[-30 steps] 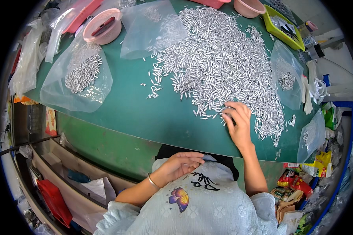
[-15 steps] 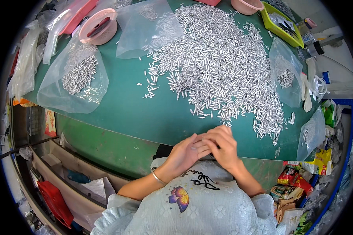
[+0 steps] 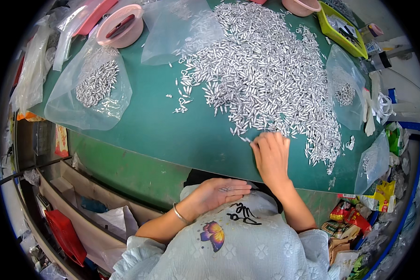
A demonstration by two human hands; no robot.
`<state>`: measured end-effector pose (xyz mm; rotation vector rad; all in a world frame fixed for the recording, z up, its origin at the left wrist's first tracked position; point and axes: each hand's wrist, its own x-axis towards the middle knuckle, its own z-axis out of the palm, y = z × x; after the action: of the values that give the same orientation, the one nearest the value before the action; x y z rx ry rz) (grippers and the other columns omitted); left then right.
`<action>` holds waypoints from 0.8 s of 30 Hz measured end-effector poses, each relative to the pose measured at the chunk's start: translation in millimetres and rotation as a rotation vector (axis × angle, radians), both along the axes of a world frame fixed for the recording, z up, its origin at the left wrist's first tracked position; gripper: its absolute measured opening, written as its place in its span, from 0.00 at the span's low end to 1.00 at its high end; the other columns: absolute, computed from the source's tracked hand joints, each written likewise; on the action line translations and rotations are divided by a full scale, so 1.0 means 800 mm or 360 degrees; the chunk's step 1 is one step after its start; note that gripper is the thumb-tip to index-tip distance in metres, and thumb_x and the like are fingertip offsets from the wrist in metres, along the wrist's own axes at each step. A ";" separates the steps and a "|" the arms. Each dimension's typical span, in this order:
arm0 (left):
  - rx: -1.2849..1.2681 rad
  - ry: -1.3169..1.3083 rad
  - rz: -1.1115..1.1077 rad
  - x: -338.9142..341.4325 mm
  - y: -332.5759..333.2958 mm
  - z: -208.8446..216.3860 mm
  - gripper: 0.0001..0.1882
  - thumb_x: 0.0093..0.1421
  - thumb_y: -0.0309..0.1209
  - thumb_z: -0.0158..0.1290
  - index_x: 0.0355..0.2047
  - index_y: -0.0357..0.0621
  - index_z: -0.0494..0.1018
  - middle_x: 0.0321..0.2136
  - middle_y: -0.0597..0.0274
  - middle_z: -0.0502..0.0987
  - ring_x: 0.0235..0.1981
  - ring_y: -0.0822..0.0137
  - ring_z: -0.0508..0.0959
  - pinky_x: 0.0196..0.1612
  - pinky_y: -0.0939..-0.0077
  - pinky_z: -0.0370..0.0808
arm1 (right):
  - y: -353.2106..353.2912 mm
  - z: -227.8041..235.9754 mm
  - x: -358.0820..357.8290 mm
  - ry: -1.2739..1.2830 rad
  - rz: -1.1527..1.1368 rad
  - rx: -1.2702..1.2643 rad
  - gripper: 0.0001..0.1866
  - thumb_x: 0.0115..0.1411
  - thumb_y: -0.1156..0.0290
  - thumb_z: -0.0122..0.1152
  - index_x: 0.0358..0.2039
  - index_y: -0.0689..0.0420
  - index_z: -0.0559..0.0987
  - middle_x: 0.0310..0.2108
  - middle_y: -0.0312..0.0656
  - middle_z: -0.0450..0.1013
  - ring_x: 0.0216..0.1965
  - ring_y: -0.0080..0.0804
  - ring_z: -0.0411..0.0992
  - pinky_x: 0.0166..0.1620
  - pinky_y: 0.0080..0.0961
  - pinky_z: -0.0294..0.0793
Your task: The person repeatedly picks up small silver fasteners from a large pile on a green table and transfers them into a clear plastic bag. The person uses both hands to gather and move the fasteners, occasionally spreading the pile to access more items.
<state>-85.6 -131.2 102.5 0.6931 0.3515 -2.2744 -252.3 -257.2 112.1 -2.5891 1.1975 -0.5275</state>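
A wide heap of small silver, pointed metal-looking pieces covers much of the green table. My right hand is over the near edge of this heap, back upward, fingers bent down and drawn together. Its fingertips touch the lowest pieces; what they pinch, if anything, is hidden beneath the hand. Close to my body, in front of the table edge, my left hand lies palm up with its fingers stretched flat. A few small silvery bits show on that palm, too small to make out clearly.
Clear plastic bags with silver pieces lie left and right. A pink basket holds a red-and-black tool at the back left. A yellow-green tray stands at the back right. An open drawer is at lower left.
My hands were together in front of me. The right has moved forward to the heap's near edge; the left has dropped slightly toward my body and lies flat, palm up.
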 end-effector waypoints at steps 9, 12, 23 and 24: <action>-0.0163 0.0451 0.0040 0.008 -0.005 -0.029 0.34 0.61 0.34 0.36 0.62 0.16 0.52 0.63 0.30 0.56 0.67 0.43 0.58 0.68 0.56 0.56 | 0.039 -0.003 -0.004 -0.0299 0.0287 0.0305 0.07 0.51 0.77 0.64 0.32 0.59 0.76 0.33 0.40 0.70 0.36 0.39 0.68 0.39 0.34 0.64; -0.0114 0.0492 0.0089 0.010 -0.004 -0.028 0.32 0.65 0.35 0.36 0.60 0.16 0.55 0.62 0.29 0.59 0.65 0.42 0.60 0.67 0.56 0.58 | 0.038 -0.005 -0.006 -0.0428 0.0332 0.0416 0.07 0.52 0.78 0.64 0.32 0.61 0.76 0.33 0.40 0.70 0.35 0.40 0.68 0.37 0.34 0.66; -0.0071 0.0120 0.0115 0.008 0.002 -0.028 0.22 0.70 0.37 0.45 0.52 0.27 0.68 0.49 0.47 0.74 0.52 0.55 0.76 0.57 0.59 0.72 | 0.066 0.018 -0.009 -0.0370 0.0626 0.0502 0.12 0.48 0.70 0.65 0.34 0.60 0.79 0.35 0.39 0.70 0.35 0.36 0.67 0.37 0.31 0.62; -0.0103 0.0126 0.0119 0.008 0.004 -0.029 0.21 0.70 0.35 0.45 0.52 0.27 0.68 0.50 0.47 0.74 0.52 0.55 0.76 0.57 0.59 0.72 | 0.065 0.021 -0.009 -0.0323 0.0630 0.0504 0.12 0.49 0.70 0.64 0.34 0.60 0.78 0.35 0.39 0.70 0.36 0.36 0.66 0.37 0.31 0.62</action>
<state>-79.6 -128.0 79.1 0.5494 0.3343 -2.2363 -259.8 -205.2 129.2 -2.3442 0.6214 -0.4576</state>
